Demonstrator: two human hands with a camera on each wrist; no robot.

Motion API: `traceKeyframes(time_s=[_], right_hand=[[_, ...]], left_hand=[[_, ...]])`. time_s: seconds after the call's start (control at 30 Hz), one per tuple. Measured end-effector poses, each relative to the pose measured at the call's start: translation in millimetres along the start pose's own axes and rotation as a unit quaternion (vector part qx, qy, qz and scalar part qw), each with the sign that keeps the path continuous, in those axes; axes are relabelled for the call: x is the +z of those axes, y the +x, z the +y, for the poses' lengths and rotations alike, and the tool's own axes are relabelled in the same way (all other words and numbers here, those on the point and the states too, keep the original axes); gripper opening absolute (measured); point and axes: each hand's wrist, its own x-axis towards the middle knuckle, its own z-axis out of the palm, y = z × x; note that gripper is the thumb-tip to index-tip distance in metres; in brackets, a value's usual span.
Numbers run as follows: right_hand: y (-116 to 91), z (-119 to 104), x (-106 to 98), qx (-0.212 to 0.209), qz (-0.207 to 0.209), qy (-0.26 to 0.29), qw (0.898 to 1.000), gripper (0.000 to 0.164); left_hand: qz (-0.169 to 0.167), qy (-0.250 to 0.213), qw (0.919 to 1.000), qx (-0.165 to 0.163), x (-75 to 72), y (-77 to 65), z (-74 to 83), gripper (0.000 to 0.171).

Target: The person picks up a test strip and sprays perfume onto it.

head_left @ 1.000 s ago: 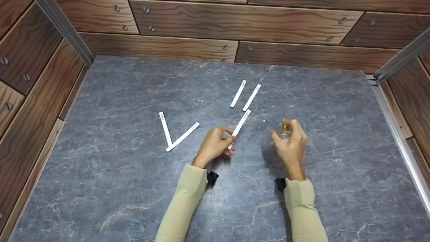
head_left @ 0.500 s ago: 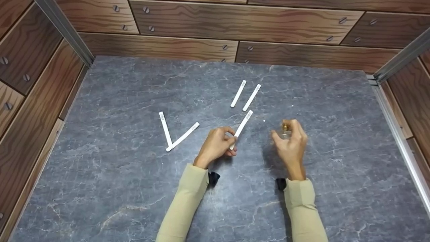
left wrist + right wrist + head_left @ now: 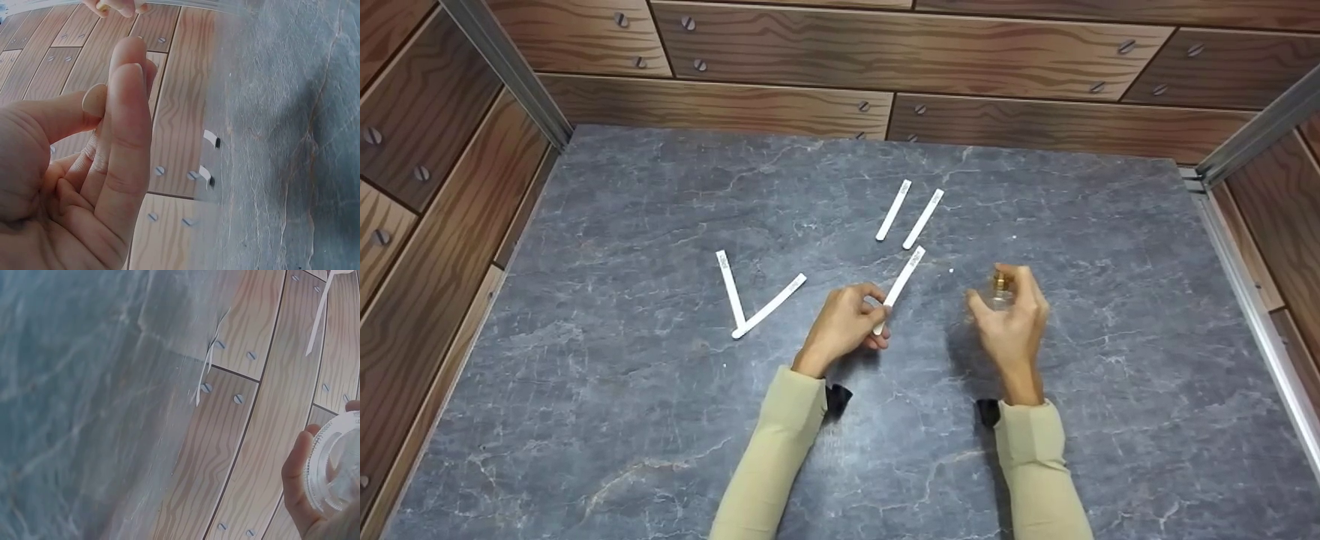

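I have the left hand [image 3: 840, 321] pinching a white paper strip [image 3: 905, 274] near its rounded end, the long axis slanting away and rightward. The right hand [image 3: 1011, 322] grips the gold-necked glass bottle [image 3: 1001, 301] to the strip's right, across a gap on which I judge the next move turns. I can read no brand on the bottle, nor the small dark print at the strip's far end.

The strips [image 3: 904, 281] are coloured white and marked with dark print [image 3: 915, 258] at one end. The clear bottle [image 3: 1001, 301] is topped in gold. The blue-grey table [image 3: 615, 420] is veined in white and rust. The walls [image 3: 915, 49] are patterned with brown wood grain and grey screws [image 3: 1126, 46].
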Motion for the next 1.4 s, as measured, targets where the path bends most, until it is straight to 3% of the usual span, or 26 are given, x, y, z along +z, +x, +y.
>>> traceKeyframes(time_s=[0.37, 0.77, 1.1, 1.4], right_hand=[[-0.6, -1.2, -0.5, 0.009, 0.002, 0.005, 1.000, 0.038], [-0.8, -1.9, 1.5, 0.008, -0.015, -0.009, 1.000, 0.038], [-0.6, -1.9, -0.3, -0.013, -0.023, -0.028, 0.999, 0.032], [-2.0, -3.0, 2.5, -0.006, -0.028, -0.021, 0.999, 0.033]], left_hand=[[-0.003, 0.000, 1.0000, -0.008, 5.2, -2.9, 4.7, 0.015], [-0.015, 0.011, 0.9998, 0.012, 7.8, -5.2, 6.3, 0.017], [-0.012, 0.005, 0.9999, -0.003, 9.9, -4.1, 7.6, 0.017], [-0.014, 0.008, 0.9999, -0.005, 9.0, -3.0, 6.7, 0.018]])
